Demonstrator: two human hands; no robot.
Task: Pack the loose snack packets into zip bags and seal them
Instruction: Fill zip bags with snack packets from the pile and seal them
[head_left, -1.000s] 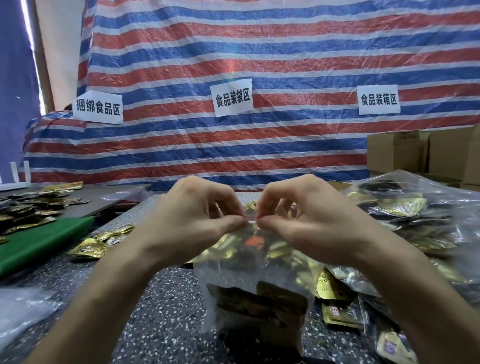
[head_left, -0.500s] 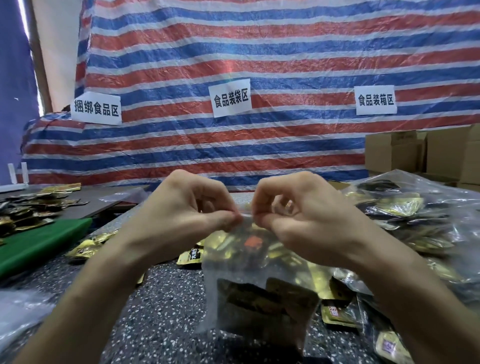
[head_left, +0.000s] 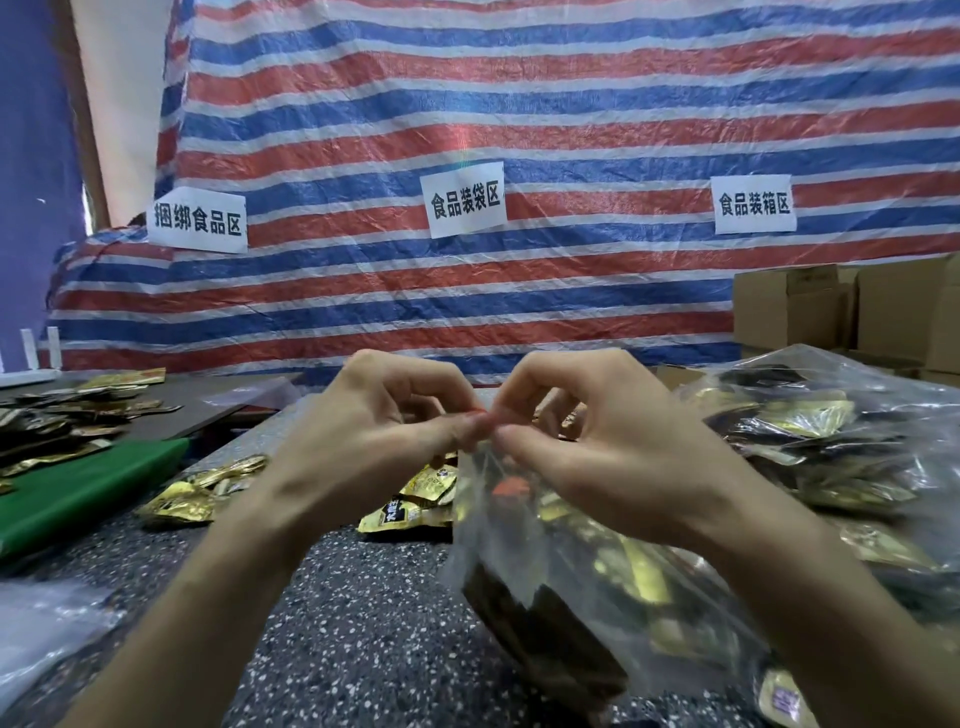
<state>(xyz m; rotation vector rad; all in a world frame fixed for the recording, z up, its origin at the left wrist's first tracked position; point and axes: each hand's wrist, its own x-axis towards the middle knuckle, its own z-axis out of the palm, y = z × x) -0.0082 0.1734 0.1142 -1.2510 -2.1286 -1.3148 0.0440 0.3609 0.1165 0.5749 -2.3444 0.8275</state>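
Two hands pinch the top edge of the bag (head_left: 571, 582): left hand (head_left: 374, 431) and right hand (head_left: 597, 447) meet thumb to thumb, fingers (head_left: 447, 434) curled tight on it. Filled with packets (head_left: 639, 566), the bag hangs over the table (head_left: 363, 623), loose packets (head_left: 410, 506) just behind.

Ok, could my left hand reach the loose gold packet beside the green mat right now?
Probably, once it lets go: the left hand is pinching the zip bag with the right hand, but the gold packet lies uncovered on the table with nothing between.
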